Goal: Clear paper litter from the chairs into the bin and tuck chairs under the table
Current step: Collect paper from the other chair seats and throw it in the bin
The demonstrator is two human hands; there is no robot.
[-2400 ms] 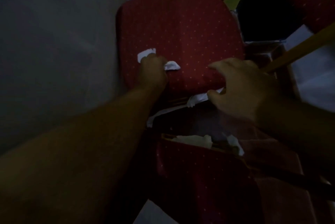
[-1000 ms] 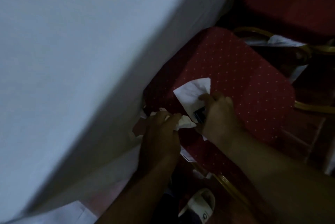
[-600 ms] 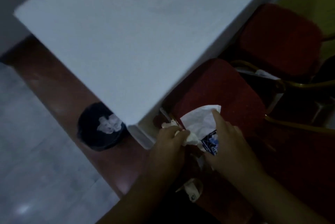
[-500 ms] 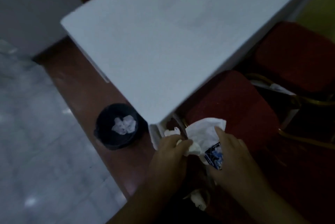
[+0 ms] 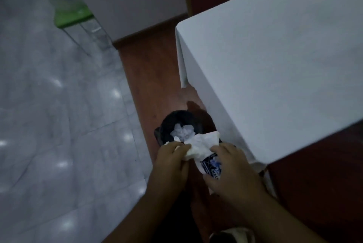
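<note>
Both hands hold paper litter just in front of a black round bin (image 5: 167, 122) that stands on the floor by the table corner. My left hand (image 5: 171, 161) is shut on crumpled white paper (image 5: 198, 144). My right hand (image 5: 233, 170) grips a white wrapper with blue and black print (image 5: 210, 168). White paper scraps (image 5: 182, 131) lie inside the bin. The paper in my hands overlaps the bin's near rim. No chair shows in this view.
A table under a white cloth (image 5: 275, 61) fills the right side, its corner close to the bin. Red-brown floor (image 5: 149, 77) runs beside it, pale marble tiles (image 5: 59, 124) to the left. A green chair with paper on it (image 5: 64, 4) stands far left.
The view has swung left from the red chairs to the bin and floor. Both hands have carried the paper over to the bin's rim.
</note>
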